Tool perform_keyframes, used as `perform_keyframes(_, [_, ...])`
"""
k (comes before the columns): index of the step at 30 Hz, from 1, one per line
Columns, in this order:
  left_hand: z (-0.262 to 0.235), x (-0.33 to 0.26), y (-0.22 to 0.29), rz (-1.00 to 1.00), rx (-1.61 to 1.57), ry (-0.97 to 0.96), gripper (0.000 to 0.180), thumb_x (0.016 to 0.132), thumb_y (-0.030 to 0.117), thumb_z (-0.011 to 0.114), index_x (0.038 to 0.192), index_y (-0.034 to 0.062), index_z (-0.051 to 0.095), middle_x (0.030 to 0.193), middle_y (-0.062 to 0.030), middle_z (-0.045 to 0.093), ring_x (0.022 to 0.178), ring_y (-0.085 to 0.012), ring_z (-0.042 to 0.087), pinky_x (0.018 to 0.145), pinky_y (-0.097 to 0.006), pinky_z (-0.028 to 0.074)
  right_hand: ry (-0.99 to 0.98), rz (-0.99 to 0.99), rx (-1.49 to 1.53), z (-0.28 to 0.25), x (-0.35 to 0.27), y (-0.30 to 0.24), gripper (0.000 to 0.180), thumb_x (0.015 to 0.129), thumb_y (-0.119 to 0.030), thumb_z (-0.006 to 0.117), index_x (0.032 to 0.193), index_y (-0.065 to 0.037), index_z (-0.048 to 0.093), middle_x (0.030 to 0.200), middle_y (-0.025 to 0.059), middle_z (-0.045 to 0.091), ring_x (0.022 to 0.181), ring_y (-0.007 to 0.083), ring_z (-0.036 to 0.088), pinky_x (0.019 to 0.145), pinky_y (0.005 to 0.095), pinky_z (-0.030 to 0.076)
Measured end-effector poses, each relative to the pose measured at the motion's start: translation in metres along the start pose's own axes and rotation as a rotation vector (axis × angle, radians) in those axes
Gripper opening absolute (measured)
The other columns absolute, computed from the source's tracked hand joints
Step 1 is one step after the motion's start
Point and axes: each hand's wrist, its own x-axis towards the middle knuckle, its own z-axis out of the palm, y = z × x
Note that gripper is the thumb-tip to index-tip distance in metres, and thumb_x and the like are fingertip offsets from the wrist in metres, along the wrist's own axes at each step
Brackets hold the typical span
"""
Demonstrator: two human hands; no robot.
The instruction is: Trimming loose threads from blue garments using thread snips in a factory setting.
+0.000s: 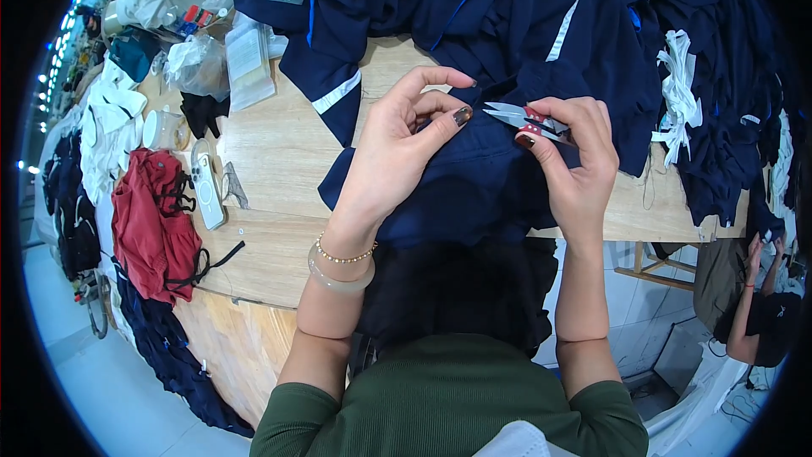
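Green ribbed shirt (pixel 457 389) came nearest; past it spread the wooden table (pixel 271 207), its far side blocked by heaped navy garments (pixel 507 13); one navy piece (pixel 457 190) lay before me; a red garment (pixel 152 228) crowded the left; my left hand (pixel 402 140) curled at that piece, gripping or not I couldn't tell; a white phone (pixel 208 190) lay right of the red garment; snips (pixel 506 110), blades parted, were grasped in my right hand (pixel 585 148).

R hand (pixel 584 145) holds snips (pixel 509 109) o/ navy cloth (pixel 474 178), L hand (pixel 396 142) prob. pinching it, tips part. hidden.
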Motion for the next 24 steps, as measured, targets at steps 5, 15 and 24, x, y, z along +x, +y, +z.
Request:
perform_keyframes(5, [0.0013, 0.0005, -0.0022, 0.061, -0.045, 0.064, 0.023, 0.090, 0.001, 0.061, 0.113, 0.0027, 0.059, 0.081, 0.0008, 0.065, 0.073, -0.0018, 0.050, 0.067, -0.017, 0.038, -0.009, -0.002, -0.009, -0.0029, -0.0008, 0.0008, 0.022, 0.072, -0.009, 0.076, 0.091, -0.004, 0.067, 0.083, 0.0042, 0.062, 0.078, 0.0203, 0.050, 0.070, 0.0303, 0.040])
perform_keyframes(15, [-0.0001, -0.0011, 0.0011, 0.012, 0.011, 0.014, 0.030, 0.090, -0.001, 0.060, 0.120, -0.0001, 0.055, 0.093, -0.0056, 0.065, 0.090, -0.0080, 0.060, 0.082, -0.018, 0.047, -0.017, 0.007, 0.009, -0.0010, -0.0009, -0.0019, 0.022, 0.071, -0.009, 0.077, 0.091, -0.004, 0.067, 0.082, 0.0042, 0.062, 0.077, 0.0205, 0.050, 0.068, 0.0303, 0.040])
perform_keyframes(24, [0.0009, -0.0011, -0.0007, 0.001, 0.004, 0.006, 0.030, 0.090, -0.001, 0.061, 0.119, 0.0004, 0.055, 0.093, -0.0045, 0.065, 0.088, -0.0064, 0.059, 0.080, -0.017, 0.045, 0.152, 0.481, 0.827, 0.0010, 0.0040, -0.0046, 0.026, 0.085, -0.006, 0.068, 0.110, 0.001, 0.062, 0.095, 0.0003, 0.059, 0.091, 0.0055, 0.053, 0.080, 0.0175, 0.042])
